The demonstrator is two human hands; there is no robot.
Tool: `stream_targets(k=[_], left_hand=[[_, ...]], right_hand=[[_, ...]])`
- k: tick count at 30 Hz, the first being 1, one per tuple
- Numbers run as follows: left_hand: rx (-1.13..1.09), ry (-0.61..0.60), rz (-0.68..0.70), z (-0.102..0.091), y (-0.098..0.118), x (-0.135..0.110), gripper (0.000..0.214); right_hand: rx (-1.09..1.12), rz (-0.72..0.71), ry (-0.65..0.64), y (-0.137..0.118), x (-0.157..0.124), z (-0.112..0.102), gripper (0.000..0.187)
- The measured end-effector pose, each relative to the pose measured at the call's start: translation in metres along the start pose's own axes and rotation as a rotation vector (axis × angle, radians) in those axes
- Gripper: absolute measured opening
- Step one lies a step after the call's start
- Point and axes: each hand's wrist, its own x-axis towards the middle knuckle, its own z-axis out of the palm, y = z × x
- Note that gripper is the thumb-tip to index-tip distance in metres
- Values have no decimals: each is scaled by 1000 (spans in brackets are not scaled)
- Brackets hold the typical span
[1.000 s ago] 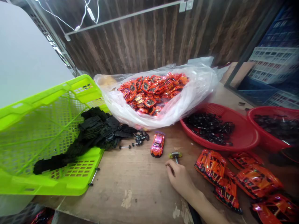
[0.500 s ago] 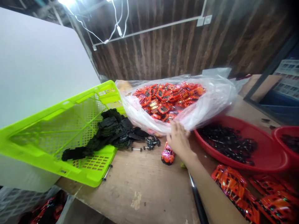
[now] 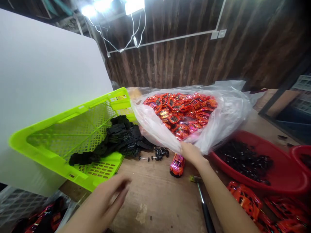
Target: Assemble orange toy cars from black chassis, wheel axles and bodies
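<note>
My right hand (image 3: 192, 152) has hold of the near rim of a clear plastic bag (image 3: 223, 119), its fingers partly hidden in the folds. Many shiny orange-red toy car bodies (image 3: 179, 110) fill the bag. Just below that hand, a single toy car (image 3: 177, 165) stands on the wooden table (image 3: 155, 197). My left hand (image 3: 107, 197), slightly blurred, is over the table's near left with its fingers stretched out and nothing in them. It is nearest to a lime-green crate (image 3: 70, 121), which lies tilted with black plastic car parts (image 3: 126, 136) spilling from it.
Small wheel axles (image 3: 160, 152) lie beside the black parts. A hammer (image 3: 205, 207) rests under my right forearm. To the right are a red basin (image 3: 284, 168) of black wheel pieces, another red basin (image 3: 297, 155) and more orange car bodies (image 3: 245, 197).
My left hand has come into view from the lower left. My right hand has closed on the bag's near rim, which is drawn lower. The view has tilted up slightly.
</note>
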Motion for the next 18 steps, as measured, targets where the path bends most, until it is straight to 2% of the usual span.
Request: stream_targets(k=[3,5,7,9,13,16,18], left_hand=[[222,-205,116,41,-9,72,25],[412,-324,22,67,-20,112,22],[425,-355,-17,88,-32,136,21],[390,-355,-29,105,-40,143,24],[258,-392,2,130,-34,130,29],[170,-414,54,139,-27,112,39],[114,-409,106,140,-27,98,52]], right_hand=[[-12,6,89,6,-31,-3,30],[-5,6,266,4,-54,-3,31],[0,33,443,-6,-71,3,28],[-20,113,460,-22,-78,16,31],[-16,344,169,-60,-59,47,49],[21,382,87,-76,-53,62,67],[58,346,78,-77,-66,66,71]])
